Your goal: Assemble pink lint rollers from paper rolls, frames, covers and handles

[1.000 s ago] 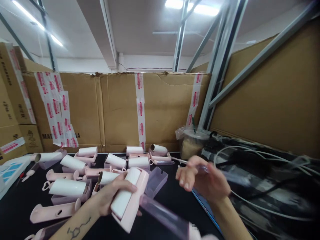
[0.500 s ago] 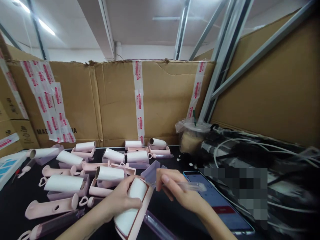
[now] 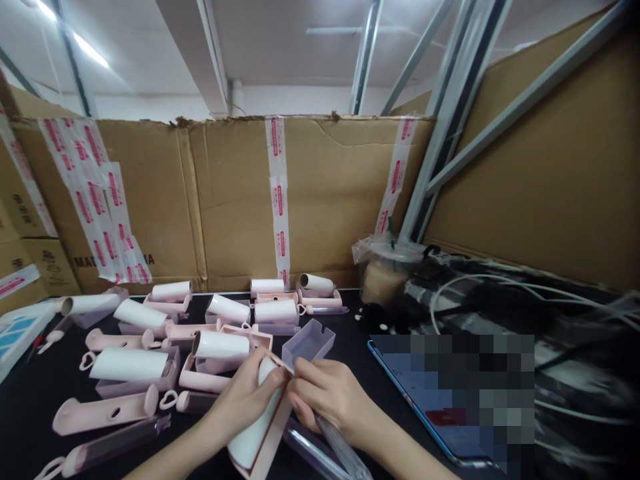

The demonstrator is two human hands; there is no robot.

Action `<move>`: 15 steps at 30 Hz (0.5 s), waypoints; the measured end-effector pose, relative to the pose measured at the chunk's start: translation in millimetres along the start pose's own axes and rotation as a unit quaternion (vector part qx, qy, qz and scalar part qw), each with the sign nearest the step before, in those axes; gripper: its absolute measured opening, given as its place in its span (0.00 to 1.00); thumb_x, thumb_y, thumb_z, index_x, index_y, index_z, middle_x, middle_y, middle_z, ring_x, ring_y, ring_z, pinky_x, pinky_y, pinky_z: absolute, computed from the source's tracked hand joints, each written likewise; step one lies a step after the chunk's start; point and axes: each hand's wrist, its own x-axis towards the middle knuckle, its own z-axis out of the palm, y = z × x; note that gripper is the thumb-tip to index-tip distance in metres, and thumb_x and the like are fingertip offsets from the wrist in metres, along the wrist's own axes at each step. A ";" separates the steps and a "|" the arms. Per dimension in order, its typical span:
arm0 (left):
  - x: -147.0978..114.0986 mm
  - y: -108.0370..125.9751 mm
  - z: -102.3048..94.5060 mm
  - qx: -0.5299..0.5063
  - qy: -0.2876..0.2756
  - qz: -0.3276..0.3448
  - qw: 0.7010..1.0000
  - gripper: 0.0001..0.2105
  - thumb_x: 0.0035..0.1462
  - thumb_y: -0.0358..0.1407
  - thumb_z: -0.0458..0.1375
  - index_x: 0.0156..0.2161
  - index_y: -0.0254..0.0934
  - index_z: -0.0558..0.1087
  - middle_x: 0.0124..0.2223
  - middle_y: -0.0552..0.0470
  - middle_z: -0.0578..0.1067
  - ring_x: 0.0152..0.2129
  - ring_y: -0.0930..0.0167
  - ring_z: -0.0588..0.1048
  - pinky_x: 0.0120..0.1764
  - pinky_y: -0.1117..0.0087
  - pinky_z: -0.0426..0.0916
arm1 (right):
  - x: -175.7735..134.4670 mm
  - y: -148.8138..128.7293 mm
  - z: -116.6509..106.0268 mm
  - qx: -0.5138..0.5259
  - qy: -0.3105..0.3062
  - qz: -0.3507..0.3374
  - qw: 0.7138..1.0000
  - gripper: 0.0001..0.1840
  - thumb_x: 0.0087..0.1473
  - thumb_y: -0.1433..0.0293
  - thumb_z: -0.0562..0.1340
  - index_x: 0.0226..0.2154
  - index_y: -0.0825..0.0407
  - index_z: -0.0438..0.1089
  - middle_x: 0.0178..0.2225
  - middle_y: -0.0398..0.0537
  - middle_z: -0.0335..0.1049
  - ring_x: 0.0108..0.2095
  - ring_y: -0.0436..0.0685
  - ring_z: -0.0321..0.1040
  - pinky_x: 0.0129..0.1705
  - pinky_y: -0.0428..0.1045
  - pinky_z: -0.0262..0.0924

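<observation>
My left hand (image 3: 255,393) is closed around a pink holder (image 3: 277,427) with a white paper roll (image 3: 256,430) in it, tilted towards me. At the holder's far end, the bent fingers of my right hand (image 3: 333,393) are wrapped round a slim tool with a clear handle (image 3: 345,450). The handle points down towards me, and my fingers hide its tip. Just beyond my right hand lies an open lilac translucent box (image 3: 309,341). Below the holder is a purple translucent tube (image 3: 313,453).
Several white rolls (image 3: 129,363) on lilac cases, pink holders (image 3: 107,410) and tubes with heart-shaped loops (image 3: 120,443) cover the left of the black table. A phone (image 3: 425,407), a drink cup (image 3: 390,273) and white cables (image 3: 465,280) lie right. Cardboard (image 3: 230,200) walls the back.
My right hand has moved left and down onto the holder's far end. The clear handle has swung from pointing right to pointing down towards me. The lilac box now shows more fully.
</observation>
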 end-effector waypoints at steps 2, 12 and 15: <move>-0.1 -2.6 0.6 -0.001 0.018 0.013 1.000 0.09 0.57 0.42 0.48 0.32 0.37 0.62 0.30 0.55 0.66 0.31 0.69 0.66 0.38 0.72 0.60 | -1.3 -3.3 3.2 -0.007 0.026 0.008 1.000 0.16 0.56 0.75 0.49 0.19 0.54 0.61 0.20 0.42 0.54 0.17 0.48 0.45 0.19 0.45 0.41; 1.0 0.6 6.5 0.008 0.048 0.049 0.998 0.12 0.56 0.44 0.49 0.31 0.37 0.61 0.28 0.56 0.64 0.29 0.70 0.64 0.36 0.72 0.59 | -4.7 -16.0 2.4 -0.071 0.063 0.056 0.994 0.15 0.56 0.75 0.49 0.20 0.52 0.62 0.20 0.43 0.61 0.17 0.48 0.53 0.19 0.45 0.44; 1.6 2.0 8.2 -0.029 0.077 0.041 0.996 0.12 0.55 0.46 0.51 0.30 0.38 0.61 0.27 0.56 0.64 0.27 0.70 0.64 0.34 0.73 0.59 | -4.0 -20.6 5.7 -0.099 0.067 0.064 0.991 0.15 0.57 0.74 0.50 0.22 0.53 0.64 0.20 0.44 0.62 0.17 0.48 0.54 0.19 0.45 0.46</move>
